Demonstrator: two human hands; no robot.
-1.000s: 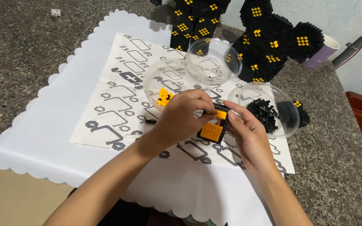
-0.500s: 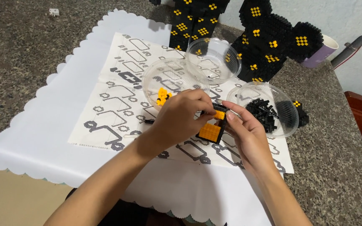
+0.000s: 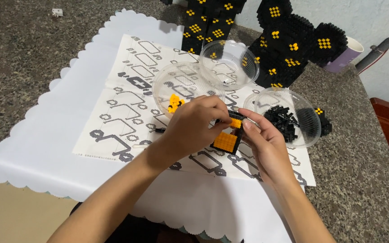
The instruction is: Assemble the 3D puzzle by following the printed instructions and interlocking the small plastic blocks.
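Note:
Both hands meet over a small black and orange brick piece (image 3: 227, 138) held just above the printed instruction sheet (image 3: 127, 121). My left hand (image 3: 194, 126) curls over its top left, fingertips pinching at the upper edge. My right hand (image 3: 264, 144) grips it from the right, thumb and fingers on its side. Part of the piece is hidden under my left fingers. A clear bowl with orange bricks (image 3: 175, 102) lies just beyond my left hand. Another clear bowl holding several black bricks (image 3: 284, 120) sits next to my right hand.
A white scalloped mat (image 3: 68, 135) covers the speckled stone counter (image 3: 19, 58). An empty clear bowl (image 3: 228, 63) stands farther back. Large black and yellow brick models (image 3: 289, 42) rise behind, with a purple and white cup (image 3: 345, 56) at the right. The counter edge drops off right.
Both hands stay on the brick piece in nearly the same place. My left fingers have shifted slightly on its top edge.

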